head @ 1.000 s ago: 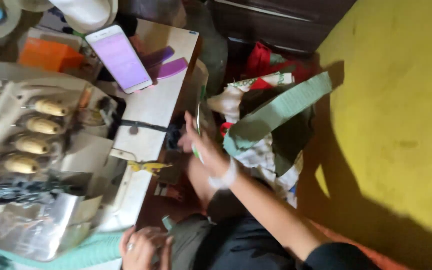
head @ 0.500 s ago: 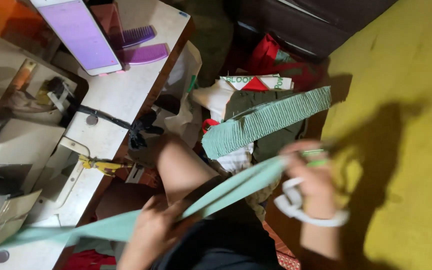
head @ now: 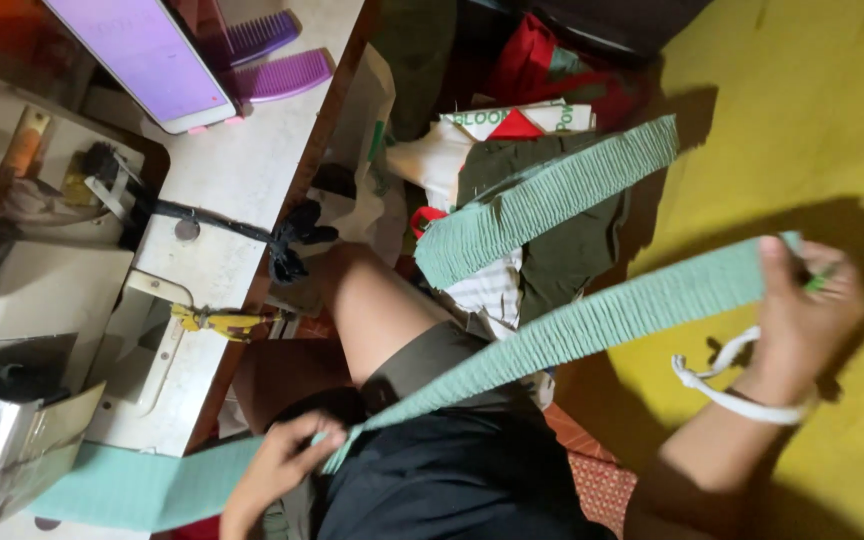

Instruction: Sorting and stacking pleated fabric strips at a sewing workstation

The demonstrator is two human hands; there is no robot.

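Green pleated strip (head: 592,325) stretched taut; right hand (head: 802,300) pinching end, left hand (head: 277,465) pinching strip lower down.

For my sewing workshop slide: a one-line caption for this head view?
Both hands, left hand and right hand, stretch a pleated green fabric strip beside the sewing table.

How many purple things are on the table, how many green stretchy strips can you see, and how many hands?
Purple combs: 2
Phone with purple screen: 1
Green ribbed strips: 2
Hands: 2, left hand, right hand
Total: 7
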